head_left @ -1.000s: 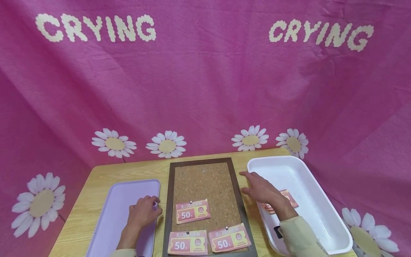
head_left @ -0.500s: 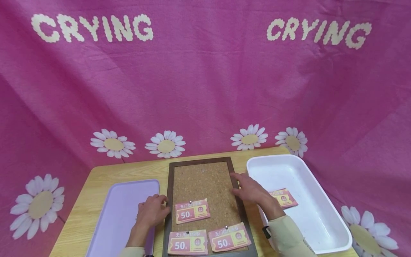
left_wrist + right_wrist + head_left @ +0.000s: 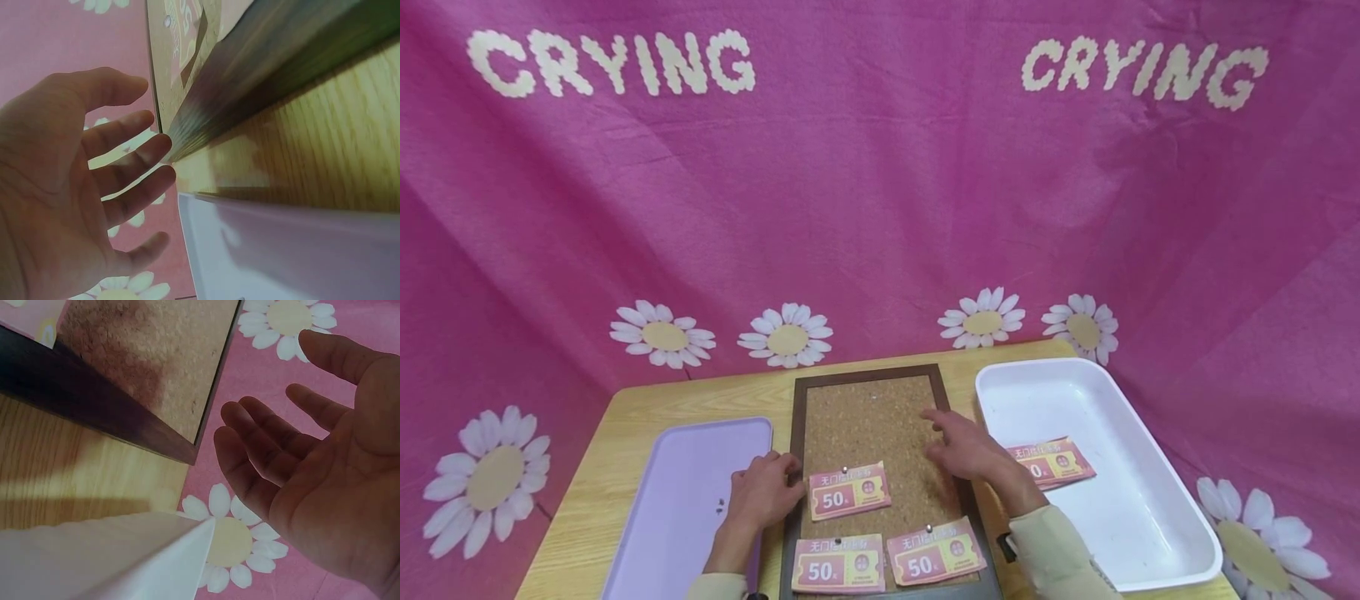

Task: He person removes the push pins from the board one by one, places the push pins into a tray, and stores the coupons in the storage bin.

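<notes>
Right fingers (image 3: 244, 472) hang above the corkboard (image 3: 868, 425), apart from the pinned coupons (image 3: 848, 492).

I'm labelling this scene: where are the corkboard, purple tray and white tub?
Corkboard (image 3: 865, 429), head view, on bare cork.
Purple tray (image 3: 685, 496), head view, on its flat base.
White tub (image 3: 1123, 500), head view, on its floor.

Left hand (image 3: 766, 492) and right hand (image 3: 972, 452) hover, fingers (image 3: 140, 157) loosely bent.
</notes>
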Demonstrator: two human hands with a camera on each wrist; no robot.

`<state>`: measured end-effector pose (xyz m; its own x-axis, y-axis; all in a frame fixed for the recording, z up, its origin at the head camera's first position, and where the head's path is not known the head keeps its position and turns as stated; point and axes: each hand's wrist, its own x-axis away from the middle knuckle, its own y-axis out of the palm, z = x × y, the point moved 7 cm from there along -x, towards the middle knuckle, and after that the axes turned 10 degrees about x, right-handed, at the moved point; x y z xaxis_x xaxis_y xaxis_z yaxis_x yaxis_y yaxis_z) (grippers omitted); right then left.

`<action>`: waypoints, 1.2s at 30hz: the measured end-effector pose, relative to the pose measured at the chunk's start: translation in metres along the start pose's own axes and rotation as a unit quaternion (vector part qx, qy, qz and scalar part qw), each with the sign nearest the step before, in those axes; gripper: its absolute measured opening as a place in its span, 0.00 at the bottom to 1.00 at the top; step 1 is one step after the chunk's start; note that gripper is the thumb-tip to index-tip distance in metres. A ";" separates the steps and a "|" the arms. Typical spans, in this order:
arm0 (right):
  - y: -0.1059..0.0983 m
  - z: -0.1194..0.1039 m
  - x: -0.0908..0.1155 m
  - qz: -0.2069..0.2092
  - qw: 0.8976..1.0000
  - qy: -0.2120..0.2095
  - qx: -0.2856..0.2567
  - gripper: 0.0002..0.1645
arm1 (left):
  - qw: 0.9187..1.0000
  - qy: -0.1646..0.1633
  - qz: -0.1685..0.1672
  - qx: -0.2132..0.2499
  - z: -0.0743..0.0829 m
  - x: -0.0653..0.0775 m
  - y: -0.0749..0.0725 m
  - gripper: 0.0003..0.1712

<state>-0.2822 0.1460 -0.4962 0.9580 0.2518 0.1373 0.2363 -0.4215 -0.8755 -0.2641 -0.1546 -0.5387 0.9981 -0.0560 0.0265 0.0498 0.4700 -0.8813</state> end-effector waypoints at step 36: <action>0.058 -0.019 -0.014 -0.049 0.998 -0.035 0.016 0.21 | 1.000 -0.005 -0.017 0.011 0.027 -0.008 0.025 0.12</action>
<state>-0.2787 0.1014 -0.5403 0.9169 0.3506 0.1906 0.3211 -0.3647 -0.8740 -0.2698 -0.1185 -0.5485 0.9960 -0.0640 0.0615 0.0850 0.4875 -0.8690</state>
